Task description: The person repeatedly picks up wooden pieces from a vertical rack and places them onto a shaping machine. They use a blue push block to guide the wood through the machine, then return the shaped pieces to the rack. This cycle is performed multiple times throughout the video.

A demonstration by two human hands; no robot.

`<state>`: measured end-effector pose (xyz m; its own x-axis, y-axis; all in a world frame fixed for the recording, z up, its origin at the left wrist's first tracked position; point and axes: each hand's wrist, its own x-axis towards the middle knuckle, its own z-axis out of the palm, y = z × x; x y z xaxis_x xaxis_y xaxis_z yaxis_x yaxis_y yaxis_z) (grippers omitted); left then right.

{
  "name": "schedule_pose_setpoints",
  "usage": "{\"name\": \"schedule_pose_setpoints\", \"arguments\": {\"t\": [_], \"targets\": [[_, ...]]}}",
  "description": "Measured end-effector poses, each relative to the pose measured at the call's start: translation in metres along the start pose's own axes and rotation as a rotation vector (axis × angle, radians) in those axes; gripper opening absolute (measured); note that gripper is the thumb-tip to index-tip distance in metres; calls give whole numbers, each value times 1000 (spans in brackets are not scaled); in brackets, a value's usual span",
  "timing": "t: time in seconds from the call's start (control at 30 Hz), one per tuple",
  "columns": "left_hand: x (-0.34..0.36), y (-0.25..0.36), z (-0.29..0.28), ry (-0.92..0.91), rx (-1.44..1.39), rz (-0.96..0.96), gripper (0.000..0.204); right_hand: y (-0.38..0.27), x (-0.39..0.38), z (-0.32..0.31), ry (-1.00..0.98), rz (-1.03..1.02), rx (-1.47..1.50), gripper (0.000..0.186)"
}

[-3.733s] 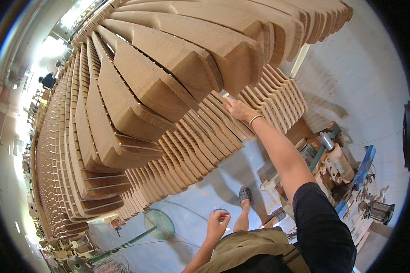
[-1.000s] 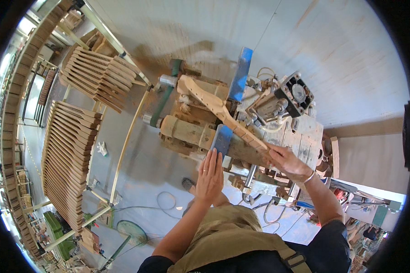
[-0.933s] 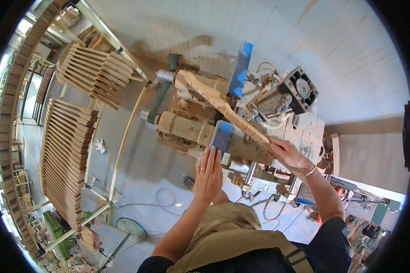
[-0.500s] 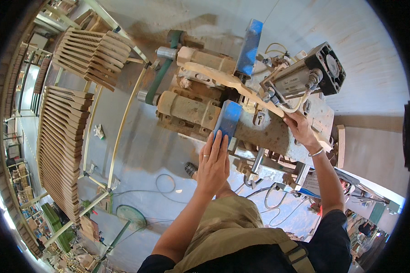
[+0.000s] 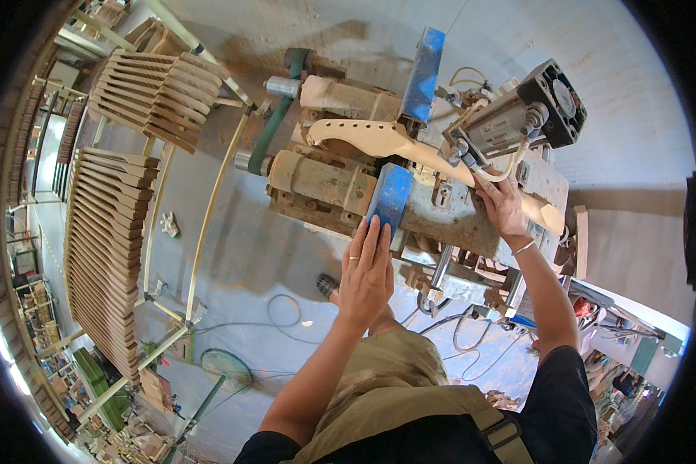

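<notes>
Neck's gone from handheld to laid in. Wooden neck (image 5: 433, 158) runs under the silver air cylinder (image 5: 491, 131), head to the cylinder's left, between the two round housings (image 5: 317, 178). A second ago we held it slanted by its tail end; now it lies along the machine, broad face up, row of holes readable. Contact under it: can't tell.

Right hand (image 5: 504, 207) has slid up from the tail end; it grasps the neck just below the cylinder, fingers curled over it. Pale wood shows past the wrist, probably the same neck's heel; join hidden.

Left hand (image 5: 366, 271) hasn't left the near blue bar (image 5: 392, 193), lower left of the cylinder: fingers straight, resting on it, gripping nothing. Far blue bar (image 5: 423, 73) sits left of the cylinder, across the neck from the near one.

Further left of the cylinder: green belt (image 5: 264, 127), then the racked necks (image 5: 108, 255), well apart.

Our read: loading's mostly done, final seating unconfirmed. Fingers that near the cylinder look like the pinch risk.
</notes>
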<state>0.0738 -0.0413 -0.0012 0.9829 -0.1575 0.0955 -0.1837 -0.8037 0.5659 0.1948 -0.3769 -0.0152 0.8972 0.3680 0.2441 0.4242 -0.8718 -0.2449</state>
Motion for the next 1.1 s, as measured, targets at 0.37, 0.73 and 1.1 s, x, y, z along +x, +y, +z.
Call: {"name": "schedule_pose_setpoints", "arguments": {"t": [0.37, 0.73, 1.1], "targets": [[2, 1, 1, -11, -3, -11, 56, -14, 2, 4, 69, 25, -102, 40], [4, 3, 3, 97, -10, 13, 67, -20, 7, 45, 232, 150, 91, 37], [2, -2, 5, 122, 103, 20, 77, -35, 2, 51, 213, 317, 24, 35]]}}
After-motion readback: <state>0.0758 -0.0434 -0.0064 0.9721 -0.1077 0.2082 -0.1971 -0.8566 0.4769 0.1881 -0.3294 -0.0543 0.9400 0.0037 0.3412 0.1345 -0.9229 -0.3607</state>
